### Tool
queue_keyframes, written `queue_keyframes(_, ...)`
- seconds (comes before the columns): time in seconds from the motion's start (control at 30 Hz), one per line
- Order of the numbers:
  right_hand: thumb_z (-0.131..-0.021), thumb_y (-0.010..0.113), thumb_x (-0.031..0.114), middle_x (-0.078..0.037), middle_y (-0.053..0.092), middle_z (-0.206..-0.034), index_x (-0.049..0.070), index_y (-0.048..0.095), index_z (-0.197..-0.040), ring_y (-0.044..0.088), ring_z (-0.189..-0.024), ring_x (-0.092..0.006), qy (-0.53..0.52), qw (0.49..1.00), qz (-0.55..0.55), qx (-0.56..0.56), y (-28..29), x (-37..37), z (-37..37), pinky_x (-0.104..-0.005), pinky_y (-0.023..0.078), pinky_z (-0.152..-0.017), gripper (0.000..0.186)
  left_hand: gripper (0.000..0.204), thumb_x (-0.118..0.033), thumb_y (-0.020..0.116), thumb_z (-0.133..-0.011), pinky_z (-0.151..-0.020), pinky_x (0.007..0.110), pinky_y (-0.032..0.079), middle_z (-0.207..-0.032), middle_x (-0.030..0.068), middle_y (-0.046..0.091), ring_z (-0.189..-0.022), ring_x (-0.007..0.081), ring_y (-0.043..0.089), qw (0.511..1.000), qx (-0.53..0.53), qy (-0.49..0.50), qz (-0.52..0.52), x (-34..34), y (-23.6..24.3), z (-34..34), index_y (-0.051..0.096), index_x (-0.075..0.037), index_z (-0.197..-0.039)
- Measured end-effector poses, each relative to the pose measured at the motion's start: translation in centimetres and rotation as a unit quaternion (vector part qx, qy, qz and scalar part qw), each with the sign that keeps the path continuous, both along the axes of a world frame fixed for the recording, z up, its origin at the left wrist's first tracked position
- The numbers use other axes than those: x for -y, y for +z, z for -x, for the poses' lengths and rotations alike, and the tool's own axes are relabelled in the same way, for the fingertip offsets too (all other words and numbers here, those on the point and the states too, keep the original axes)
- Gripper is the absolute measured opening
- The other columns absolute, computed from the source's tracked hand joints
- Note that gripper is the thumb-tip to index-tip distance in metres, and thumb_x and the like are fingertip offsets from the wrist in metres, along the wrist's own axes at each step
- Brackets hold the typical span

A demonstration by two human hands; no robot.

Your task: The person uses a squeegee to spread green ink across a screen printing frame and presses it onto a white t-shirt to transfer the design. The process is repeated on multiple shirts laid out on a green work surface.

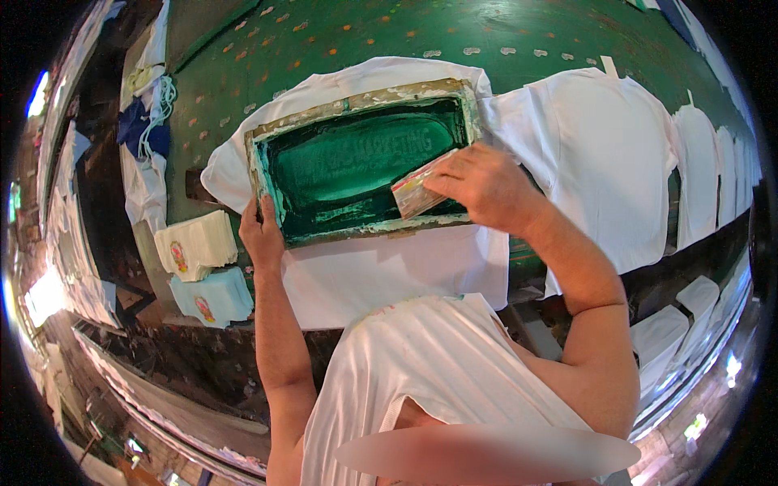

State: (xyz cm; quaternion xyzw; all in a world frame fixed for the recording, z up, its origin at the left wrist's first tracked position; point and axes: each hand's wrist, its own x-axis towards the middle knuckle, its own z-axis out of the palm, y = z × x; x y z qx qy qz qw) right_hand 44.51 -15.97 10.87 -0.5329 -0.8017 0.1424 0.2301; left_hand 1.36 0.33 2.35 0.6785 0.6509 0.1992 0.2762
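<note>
While the right hand (pixel 486 185) grasps a flat, rectangular squeegee (pixel 415 196), its worn, streaked face tilted inside the lower right corner of the screen-printing frame (pixel 344 105), the left hand (pixel 263 229) grips that frame at its lower left edge, thumb and fingers closed around the side. The frame, a long rectangle with chipped, paint-crusted rims, lies slightly askew on a white T-shirt (pixel 397 271). Its taut mesh (pixel 340 158) shows a bright green, wet-looking oval bordered by darker green, with paler smears along the walls. From the squeegee, the mesh stretches open leftward to the far wall. The shirt's smooth, soft cloth spreads past the frame's upper and lower edges, its hem reaching the near edge of the green table (pixel 389 32). Beyond the frame, the speckled tabletop runs back, dotted with orange spots and pale marks. More white shirts (pixel 608 162) lie flat in a row rightward; cream folded cloths (pixel 198 239) and light blue folded cloths (pixel 219 293) sit just left of the left forearm.
</note>
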Motion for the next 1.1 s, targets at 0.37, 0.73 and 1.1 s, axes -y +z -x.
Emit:
queue_keyframes(0.37, -0.089, 0.078, 0.012, -0.006, 0.074, -0.13, 0.011, 0.08, -0.124, 0.068, -0.122, -0.0306, -0.13, 0.991, 0.019, 0.029, -0.4, 5.7, 6.9, -0.0465, 0.056, -0.106, 0.035, 0.049, -0.032, 0.086, -0.102, -0.097, 0.043, 0.057, -0.114, 0.0235, 0.08, -0.105, 0.0337, 0.074, 0.997, 0.068, -0.037, -0.008, -0.1, -0.3, 0.0, 0.077, 0.007, -0.13)
queue_keyframes(0.73, -0.11, 0.074, 0.028, -0.015, 0.075, -0.136, -0.002, 0.064, -0.154, 0.071, -0.123, -0.0264, -0.483, 0.839, 0.031, -0.247, -6.5, 6.8, 2.6, -0.0402, 0.053, -0.111, 0.054, 0.05, -0.028, 0.081, -0.106, -0.103, 0.046, 0.056, -0.132, 0.0259, 0.076, -0.119, 0.0403, 0.071, 0.99, 0.07, -0.062, -0.11, 0.4, -1.3, 0.3, 0.073, 0.005, -0.142)
queue_keyframes(1.1, -0.118, 0.067, 0.034, 0.0, 0.073, -0.129, -0.003, 0.069, -0.149, 0.061, -0.117, -0.0086, -0.359, 0.787, 0.072, -0.497, -5.2, 8.5, 2.3, -0.0291, 0.049, -0.106, 0.049, 0.049, -0.029, 0.085, -0.105, -0.095, 0.04, 0.057, -0.113, 0.0151, 0.08, -0.1, 0.0261, 0.071, 0.976, 0.157, -0.023, -0.149, 2.4, 1.0, 0.2, 0.075, 0.007, -0.137)
